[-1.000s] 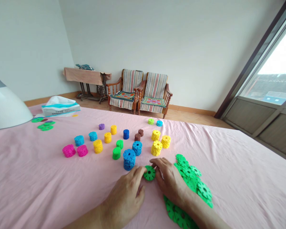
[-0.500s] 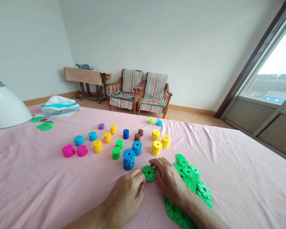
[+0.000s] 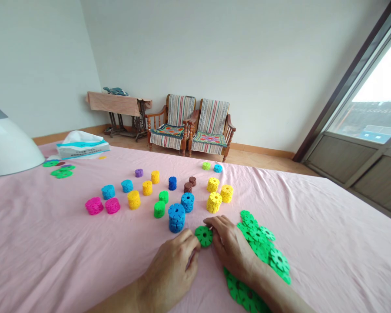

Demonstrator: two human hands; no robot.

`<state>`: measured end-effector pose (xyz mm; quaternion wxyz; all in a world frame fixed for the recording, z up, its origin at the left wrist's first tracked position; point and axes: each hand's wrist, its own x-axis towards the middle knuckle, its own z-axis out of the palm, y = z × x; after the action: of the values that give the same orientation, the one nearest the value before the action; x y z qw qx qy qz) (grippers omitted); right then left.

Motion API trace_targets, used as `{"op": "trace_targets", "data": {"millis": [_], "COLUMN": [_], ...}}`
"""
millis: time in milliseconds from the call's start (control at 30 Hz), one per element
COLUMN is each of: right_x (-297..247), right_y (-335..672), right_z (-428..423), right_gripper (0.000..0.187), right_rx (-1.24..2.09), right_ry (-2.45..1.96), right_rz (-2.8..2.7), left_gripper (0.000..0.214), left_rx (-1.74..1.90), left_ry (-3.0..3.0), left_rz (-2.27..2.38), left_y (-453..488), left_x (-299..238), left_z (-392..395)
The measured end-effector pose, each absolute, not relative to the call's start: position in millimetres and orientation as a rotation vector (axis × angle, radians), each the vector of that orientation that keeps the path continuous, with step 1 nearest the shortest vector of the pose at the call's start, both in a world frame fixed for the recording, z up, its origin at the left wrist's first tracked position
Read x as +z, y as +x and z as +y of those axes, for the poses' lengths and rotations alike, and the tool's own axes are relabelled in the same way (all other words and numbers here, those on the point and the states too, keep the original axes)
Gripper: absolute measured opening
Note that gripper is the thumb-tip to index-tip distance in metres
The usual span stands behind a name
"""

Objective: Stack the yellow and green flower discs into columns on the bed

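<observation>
Between my hands on the pink cloth lies a green notched disc (image 3: pixel 203 236) with a hole in its middle; whether others lie under it I cannot tell. The fingers of my left hand (image 3: pixel 173 268) are curled closed at the disc's left edge. From the right, my right hand (image 3: pixel 233 247) holds the opposite edge with bent fingers, their tips partly hidden. A loose heap of green notched discs (image 3: pixel 261 248) spreads beside and partly under my right forearm. Just beyond my left hand stands a tall stack of blue discs (image 3: pixel 176 218), a second blue stack (image 3: pixel 187 203) behind it.
Yellow stacks (image 3: pixel 214 202) stand beyond my right hand. Green (image 3: pixel 159 209), orange-yellow (image 3: pixel 133 200) and pink stacks (image 3: pixel 94 206) stand to the left, among several others. A tissue pack (image 3: pixel 82 148) and a white rounded object (image 3: pixel 11 145) are at the far left. Two chairs (image 3: pixel 209 124) stand behind the table.
Almost nothing differs. Both hands stay at the green disc with only a tiny shift, and the stacks and heap stand as before.
</observation>
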<state>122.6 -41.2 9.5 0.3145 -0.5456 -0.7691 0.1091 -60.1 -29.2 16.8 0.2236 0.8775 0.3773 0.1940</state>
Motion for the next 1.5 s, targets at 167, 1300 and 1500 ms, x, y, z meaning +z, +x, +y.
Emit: {"op": "trace_targets", "data": {"millis": [167,1300,1500], "right_x": [9.7,-20.4,-13.7], "right_y": [123.6,268.5,281.2], "right_z": [-40.6,28.0,23.2], "right_gripper": [0.036,0.023,0.022], "right_rx": [0.273,0.479,0.583], "right_ry": [-1.442,-1.458,-1.332], "right_rz": [-2.031,-0.872,-0.728], "left_gripper": [0.027,0.025,0.027], "left_rx": [0.540,0.502,0.345], "left_ry": [2.422,2.726,2.952], "left_rz": [1.039,0.392,-0.021], "left_y": [-59.8,-34.7,17.5], "left_x": [15.5,43.6,37.4], "left_z": [-28.8,-67.9,-81.2]}}
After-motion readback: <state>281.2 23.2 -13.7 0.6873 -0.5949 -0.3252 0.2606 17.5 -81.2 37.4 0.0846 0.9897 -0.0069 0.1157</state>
